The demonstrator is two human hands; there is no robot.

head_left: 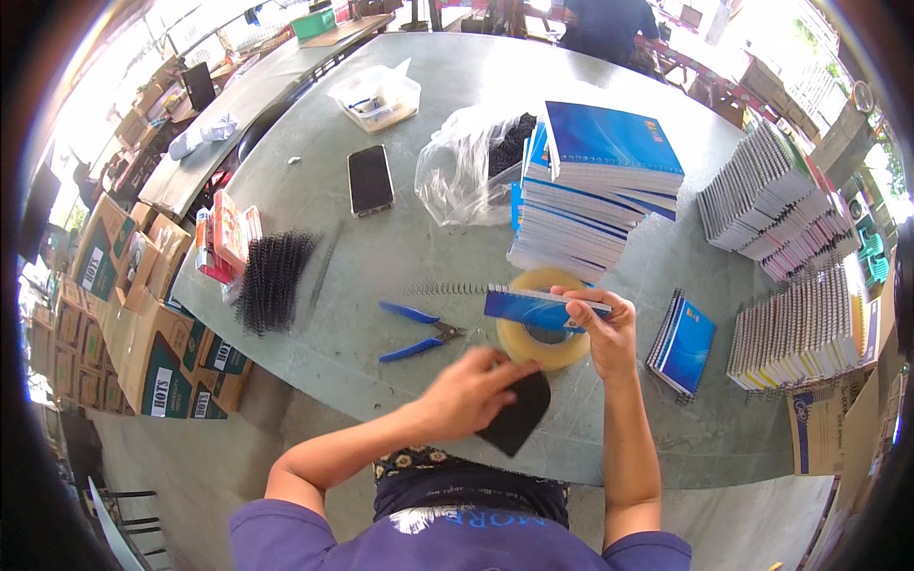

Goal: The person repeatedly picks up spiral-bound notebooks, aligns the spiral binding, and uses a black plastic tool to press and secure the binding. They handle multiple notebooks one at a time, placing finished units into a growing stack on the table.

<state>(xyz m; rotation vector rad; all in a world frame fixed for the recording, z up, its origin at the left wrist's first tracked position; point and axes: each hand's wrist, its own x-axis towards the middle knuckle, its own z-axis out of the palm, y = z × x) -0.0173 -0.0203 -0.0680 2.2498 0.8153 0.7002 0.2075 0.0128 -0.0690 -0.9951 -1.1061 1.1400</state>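
Note:
My right hand [606, 328] grips a blue notebook [533, 308] at its right end, thumb on top, and holds it edge-up over a wide roll of yellowish tape [519, 344]. A black spiral coil [447, 288] sticks out leftward from the notebook's left end. My left hand [476, 388] is empty, its fingers stretched toward the roll's lower edge, above a black pad [519, 419] at the table's near edge. Blue-handled cutting pliers [409, 332] lie left of the roll, handles pointing left.
Stacked blue books [609, 143] stand beyond the roll, beside a clear plastic bag [466, 167] with black coils. Bound notebooks [795, 324] fill the right side; two or so lie nearer [687, 344]. Leftward are a coil bundle [271, 281], a phone [370, 180] and a plastic tub [381, 103].

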